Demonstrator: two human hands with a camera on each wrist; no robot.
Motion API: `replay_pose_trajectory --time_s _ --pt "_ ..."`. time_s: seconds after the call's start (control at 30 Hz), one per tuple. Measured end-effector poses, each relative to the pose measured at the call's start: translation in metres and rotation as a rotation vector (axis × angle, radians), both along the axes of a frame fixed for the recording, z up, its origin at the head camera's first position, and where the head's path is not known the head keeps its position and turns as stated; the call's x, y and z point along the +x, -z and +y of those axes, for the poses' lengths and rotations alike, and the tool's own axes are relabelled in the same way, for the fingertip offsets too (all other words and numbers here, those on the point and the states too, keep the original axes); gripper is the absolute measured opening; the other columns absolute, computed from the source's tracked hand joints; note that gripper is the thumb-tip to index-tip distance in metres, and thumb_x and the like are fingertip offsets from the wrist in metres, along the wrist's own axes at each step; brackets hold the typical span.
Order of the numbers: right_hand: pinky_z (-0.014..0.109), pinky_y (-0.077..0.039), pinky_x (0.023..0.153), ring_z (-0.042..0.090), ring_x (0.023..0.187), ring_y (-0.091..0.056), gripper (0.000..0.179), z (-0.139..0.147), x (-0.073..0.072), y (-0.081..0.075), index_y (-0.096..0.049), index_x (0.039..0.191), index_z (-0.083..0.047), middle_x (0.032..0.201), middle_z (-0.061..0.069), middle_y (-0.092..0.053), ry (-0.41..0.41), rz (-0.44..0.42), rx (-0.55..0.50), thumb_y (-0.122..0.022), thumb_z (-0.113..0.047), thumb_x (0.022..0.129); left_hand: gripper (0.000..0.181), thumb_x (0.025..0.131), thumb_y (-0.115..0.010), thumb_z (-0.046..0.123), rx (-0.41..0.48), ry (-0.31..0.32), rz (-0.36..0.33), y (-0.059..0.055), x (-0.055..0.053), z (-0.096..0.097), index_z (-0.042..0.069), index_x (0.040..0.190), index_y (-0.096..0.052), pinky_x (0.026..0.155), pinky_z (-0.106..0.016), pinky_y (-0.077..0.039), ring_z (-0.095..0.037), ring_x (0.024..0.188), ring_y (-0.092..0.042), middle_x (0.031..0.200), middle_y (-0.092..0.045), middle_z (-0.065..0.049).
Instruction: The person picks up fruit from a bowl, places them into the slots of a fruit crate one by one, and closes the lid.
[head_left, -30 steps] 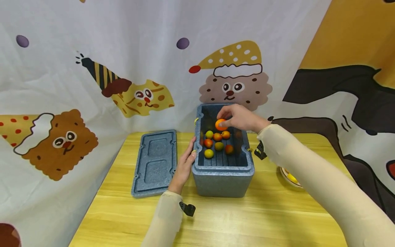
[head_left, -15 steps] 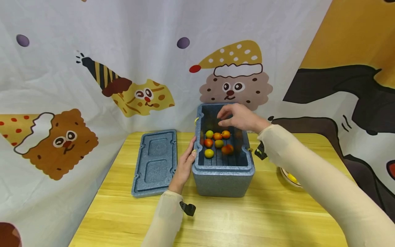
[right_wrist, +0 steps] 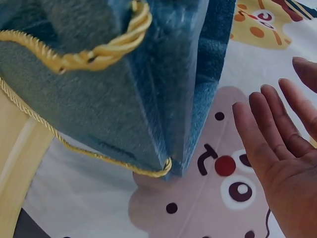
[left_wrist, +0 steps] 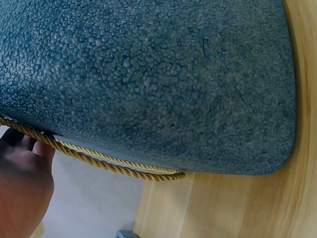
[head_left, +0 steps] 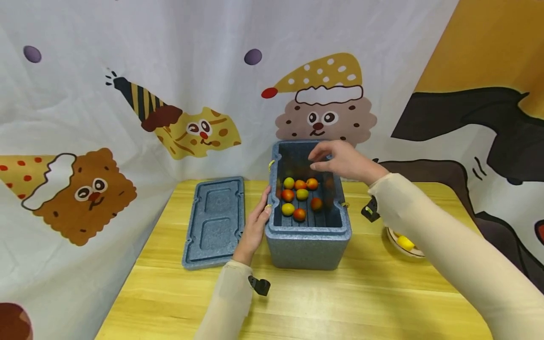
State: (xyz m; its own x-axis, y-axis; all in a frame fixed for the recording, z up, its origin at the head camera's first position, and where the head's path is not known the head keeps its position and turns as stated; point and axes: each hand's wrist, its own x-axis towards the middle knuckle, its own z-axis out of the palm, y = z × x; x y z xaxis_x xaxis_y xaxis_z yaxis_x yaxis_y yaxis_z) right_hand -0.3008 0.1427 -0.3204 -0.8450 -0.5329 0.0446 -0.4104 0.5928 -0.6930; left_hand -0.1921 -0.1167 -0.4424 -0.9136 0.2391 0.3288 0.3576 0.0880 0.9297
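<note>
Right hand [head_left: 340, 159] up over the box [head_left: 303, 250], right of its middle, fingers loosely apart and nothing in them; left hand [head_left: 254, 226] lying fairly straight-fingered against the box's left wall. Small fruits [head_left: 302, 194], red-orange and yellow-green, sit on the box's floor. Lid [head_left: 214, 222] left of the box, bowl [head_left: 411, 254] with yellow fruit [head_left: 405, 243] to its right.

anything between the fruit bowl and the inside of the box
Yes, the box's right wall stands between the bowl and the inside. The opening is uncovered except where the right hand hovers over it; the lid lies off to the left.
</note>
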Motion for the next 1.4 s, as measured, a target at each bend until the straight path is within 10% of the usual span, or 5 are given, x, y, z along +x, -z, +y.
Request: replay_pose_trajectory --time_s 0.57,1.17,1.4 --pt "0.047 -0.041 0.091 0.023 0.108 -0.053 0.029 0.075 0.017 0.002 -0.068 0.116 -0.005 0.117 0.01 -0.062 0.183 0.049 -0.11 -0.063 -0.027 0.098 0.053 0.105 -0.035 0.01 -0.003 0.019 -0.014 -0.001 -0.002 0.002 -0.004 0.154 -0.02 0.115 -0.047 -0.015 -0.028 0.146 -0.012 0.16 -0.015 -0.018" --pt "0.015 -0.041 0.079 0.009 0.1 -0.056 0.042 0.157 0.049 0.038 -0.063 0.125 -0.012 0.124 0.008 -0.062 0.389 0.023 -0.014 -0.06 -0.043 0.097 0.053 0.105 -0.035 0.012 -0.013 -0.015 0.002 0.0 -0.001 0.0 -0.003 0.154 -0.022 0.115 -0.048 -0.016 -0.028 0.146 -0.015 0.159 -0.018 -0.018" --pt "0.057 -0.041 0.092 0.028 0.113 -0.049 0.044 0.175 0.06 0.07 -0.061 0.126 -0.006 0.126 0.016 -0.058 0.382 -0.036 -0.003 -0.056 -0.042 0.1 0.053 0.105 -0.036 0.011 -0.019 -0.002 -0.013 0.001 0.0 0.0 -0.003 0.154 -0.021 0.115 -0.047 -0.016 -0.027 0.146 -0.014 0.16 -0.017 -0.018"
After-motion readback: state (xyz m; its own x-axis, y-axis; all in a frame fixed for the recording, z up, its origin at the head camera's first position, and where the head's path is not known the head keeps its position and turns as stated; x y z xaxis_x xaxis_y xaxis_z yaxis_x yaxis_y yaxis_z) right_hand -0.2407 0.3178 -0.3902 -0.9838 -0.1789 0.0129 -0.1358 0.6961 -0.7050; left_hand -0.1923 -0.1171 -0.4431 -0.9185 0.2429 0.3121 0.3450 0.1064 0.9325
